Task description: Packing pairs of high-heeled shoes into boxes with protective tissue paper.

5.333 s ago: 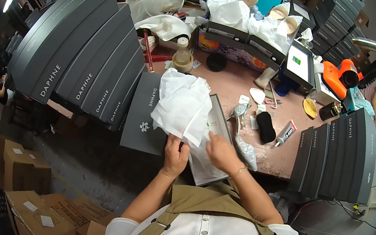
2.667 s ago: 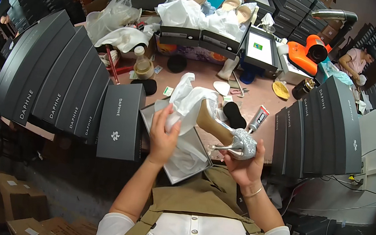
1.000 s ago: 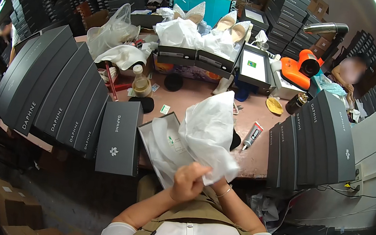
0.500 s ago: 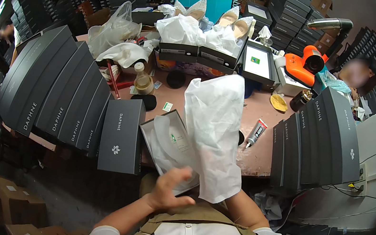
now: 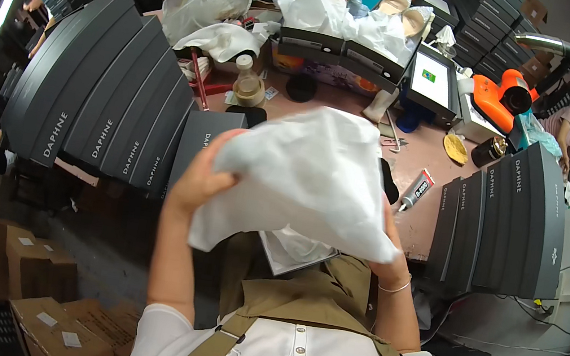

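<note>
A sheet of white tissue paper (image 5: 300, 173) spreads between my two hands, partly blurred by motion. My left hand (image 5: 206, 178) pinches its left edge, thumb toward the middle. At the paper's right edge my right hand (image 5: 391, 251) grips it, its fingers partly hidden behind the sheet. Below the paper an open grey shoe box (image 5: 279, 268) shows one corner, with more white paper inside; the rest is covered. The grey lid-like box (image 5: 197, 129) by my left hand is closed.
Stacked grey shoe boxes stand left (image 5: 100, 94) and right (image 5: 505, 216). A glue tube (image 5: 417, 189), yellow sponge (image 5: 455, 149), dark jar (image 5: 488, 151) and glass bottle (image 5: 248, 85) lie about the pink table. Farther back are boxed shoes (image 5: 397, 1) and an orange device (image 5: 496, 102).
The paper, which hung tall on the right-hand side, is now spread wide and lower. My left hand, open and apart before, has risen and taken its left edge. The view has shifted.
</note>
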Tool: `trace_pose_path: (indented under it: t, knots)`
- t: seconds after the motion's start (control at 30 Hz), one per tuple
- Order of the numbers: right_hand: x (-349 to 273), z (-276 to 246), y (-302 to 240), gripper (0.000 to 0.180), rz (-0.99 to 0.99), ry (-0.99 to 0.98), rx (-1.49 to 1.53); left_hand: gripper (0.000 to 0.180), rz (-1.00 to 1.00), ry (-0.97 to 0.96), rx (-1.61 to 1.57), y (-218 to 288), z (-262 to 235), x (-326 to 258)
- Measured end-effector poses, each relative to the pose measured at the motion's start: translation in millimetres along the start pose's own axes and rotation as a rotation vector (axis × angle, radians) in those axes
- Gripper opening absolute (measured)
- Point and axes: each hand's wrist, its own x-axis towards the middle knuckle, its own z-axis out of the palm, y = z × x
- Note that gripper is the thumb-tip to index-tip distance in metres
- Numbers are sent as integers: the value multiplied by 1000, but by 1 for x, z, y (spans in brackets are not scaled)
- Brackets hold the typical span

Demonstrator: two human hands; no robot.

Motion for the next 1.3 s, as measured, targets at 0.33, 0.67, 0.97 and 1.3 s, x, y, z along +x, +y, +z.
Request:
trace_pose_path:
  t: [0.33, 0.67, 0.97, 1.3]
  knots:
    - [43, 14, 41, 88, -177, -120, -1148, 62, -148, 652, -643, -175, 72, 45]
    - [44, -19, 61, 83, -215, -440, -1926, 65, -96, 350, -554, -156, 109, -21]
    - [77, -24, 70, 56, -287, -376, -1725, 67, 144, -104, 823, -131, 125, -71]
    - [159, -2, 127, 52, -415, -177, -1825, 25, 359, -404, 1113, -155, 104, -98]
